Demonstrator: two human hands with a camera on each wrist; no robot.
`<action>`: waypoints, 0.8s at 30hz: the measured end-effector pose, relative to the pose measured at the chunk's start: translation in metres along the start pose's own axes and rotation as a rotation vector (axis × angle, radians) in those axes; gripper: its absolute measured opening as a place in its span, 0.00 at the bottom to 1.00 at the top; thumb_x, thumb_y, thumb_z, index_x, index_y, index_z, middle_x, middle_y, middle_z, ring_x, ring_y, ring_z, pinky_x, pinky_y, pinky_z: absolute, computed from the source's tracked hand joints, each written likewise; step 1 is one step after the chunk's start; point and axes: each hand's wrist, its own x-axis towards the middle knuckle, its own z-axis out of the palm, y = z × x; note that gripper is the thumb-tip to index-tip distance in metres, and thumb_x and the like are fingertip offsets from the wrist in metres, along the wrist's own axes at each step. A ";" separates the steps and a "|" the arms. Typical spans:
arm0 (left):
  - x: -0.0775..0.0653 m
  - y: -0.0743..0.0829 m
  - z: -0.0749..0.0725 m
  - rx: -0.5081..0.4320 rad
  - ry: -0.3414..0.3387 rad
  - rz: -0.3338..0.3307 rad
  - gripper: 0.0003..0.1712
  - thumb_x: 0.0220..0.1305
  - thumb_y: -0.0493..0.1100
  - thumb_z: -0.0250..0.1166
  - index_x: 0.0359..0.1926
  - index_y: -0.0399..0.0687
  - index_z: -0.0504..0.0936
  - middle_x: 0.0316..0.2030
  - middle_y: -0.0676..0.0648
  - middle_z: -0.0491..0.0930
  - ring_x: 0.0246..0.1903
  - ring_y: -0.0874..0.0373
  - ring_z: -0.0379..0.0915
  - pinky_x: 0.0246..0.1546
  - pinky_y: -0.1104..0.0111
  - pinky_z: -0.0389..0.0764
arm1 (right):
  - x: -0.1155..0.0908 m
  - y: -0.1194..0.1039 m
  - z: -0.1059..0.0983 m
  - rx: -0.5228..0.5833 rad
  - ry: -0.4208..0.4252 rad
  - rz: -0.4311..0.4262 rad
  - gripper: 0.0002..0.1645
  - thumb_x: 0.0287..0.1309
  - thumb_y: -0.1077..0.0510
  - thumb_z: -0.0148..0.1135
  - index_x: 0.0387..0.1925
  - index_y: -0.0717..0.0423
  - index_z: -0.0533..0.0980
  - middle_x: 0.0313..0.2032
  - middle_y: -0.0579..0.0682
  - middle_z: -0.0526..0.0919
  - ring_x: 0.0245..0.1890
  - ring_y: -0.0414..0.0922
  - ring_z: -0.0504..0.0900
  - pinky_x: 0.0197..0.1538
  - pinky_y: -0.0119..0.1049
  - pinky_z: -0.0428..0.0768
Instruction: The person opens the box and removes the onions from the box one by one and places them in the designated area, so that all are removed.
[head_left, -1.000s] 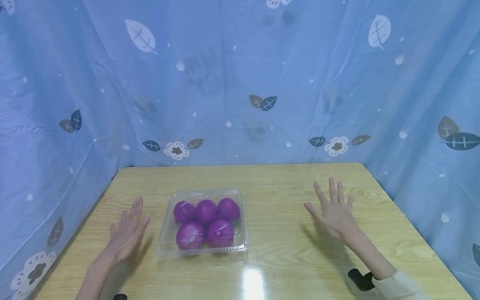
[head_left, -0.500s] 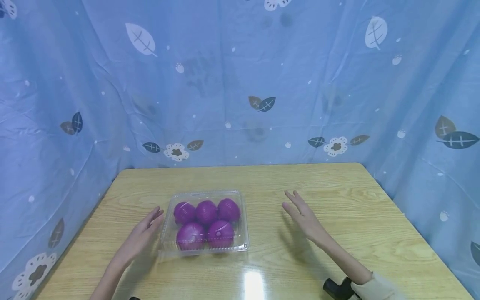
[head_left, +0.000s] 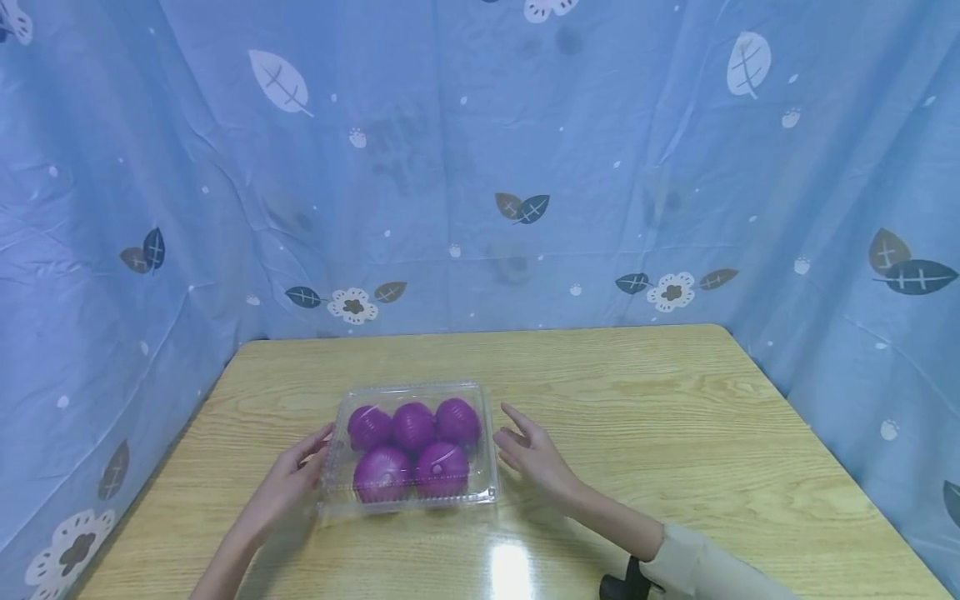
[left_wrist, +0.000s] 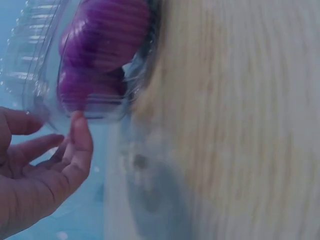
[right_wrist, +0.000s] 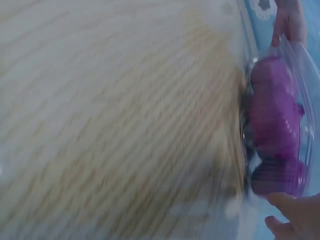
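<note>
Resting on the worktop (head_left: 675,400), close between the loosely spread left hand (head_left: 285,481) and right hand (head_left: 538,457), is a clear box (head_left: 416,389) of purple globes (head_left: 414,427).

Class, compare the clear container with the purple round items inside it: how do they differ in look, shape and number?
Look: the container is see-through, while the purple round items are deeply coloured.
Shape: the container is boxy with a flat rim; the items are rounded.
Number: there is one container, but five items.
Shared: both lie between the left hand and right hand.
</note>
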 end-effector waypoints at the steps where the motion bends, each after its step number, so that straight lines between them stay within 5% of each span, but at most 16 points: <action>1: 0.000 0.000 0.001 -0.009 0.013 -0.019 0.29 0.75 0.40 0.47 0.72 0.35 0.54 0.61 0.29 0.64 0.53 0.43 0.72 0.44 0.67 0.78 | 0.001 0.000 0.002 0.001 -0.020 0.003 0.39 0.71 0.55 0.50 0.72 0.67 0.45 0.71 0.71 0.44 0.67 0.66 0.55 0.62 0.47 0.67; 7: 0.000 -0.002 0.003 -0.200 0.010 -0.087 0.29 0.75 0.38 0.46 0.73 0.41 0.52 0.51 0.39 0.73 0.34 0.62 0.71 0.30 0.73 0.74 | 0.004 0.002 0.007 0.025 -0.081 0.003 0.37 0.71 0.58 0.48 0.73 0.66 0.45 0.72 0.66 0.46 0.68 0.66 0.54 0.60 0.49 0.70; 11: -0.001 -0.005 0.002 -0.313 -0.010 -0.129 0.30 0.75 0.43 0.48 0.72 0.44 0.51 0.46 0.50 0.73 0.35 0.65 0.69 0.32 0.73 0.74 | 0.003 0.003 0.008 0.008 -0.120 0.021 0.44 0.65 0.63 0.52 0.74 0.62 0.41 0.73 0.63 0.41 0.70 0.65 0.47 0.65 0.56 0.59; 16: 0.001 -0.008 0.001 -0.343 -0.018 -0.152 0.30 0.76 0.46 0.48 0.71 0.41 0.51 0.46 0.52 0.71 0.40 0.64 0.68 0.38 0.73 0.76 | 0.001 0.005 0.006 -0.008 -0.200 0.023 0.59 0.52 0.68 0.61 0.74 0.61 0.32 0.73 0.61 0.32 0.72 0.61 0.36 0.68 0.58 0.42; 24: 0.002 -0.010 0.005 -0.353 0.032 -0.202 0.26 0.75 0.45 0.48 0.66 0.32 0.58 0.45 0.54 0.73 0.43 0.65 0.70 0.42 0.74 0.77 | 0.001 0.007 0.004 0.022 -0.256 0.050 0.68 0.46 0.66 0.70 0.72 0.59 0.30 0.73 0.63 0.29 0.73 0.59 0.36 0.69 0.53 0.43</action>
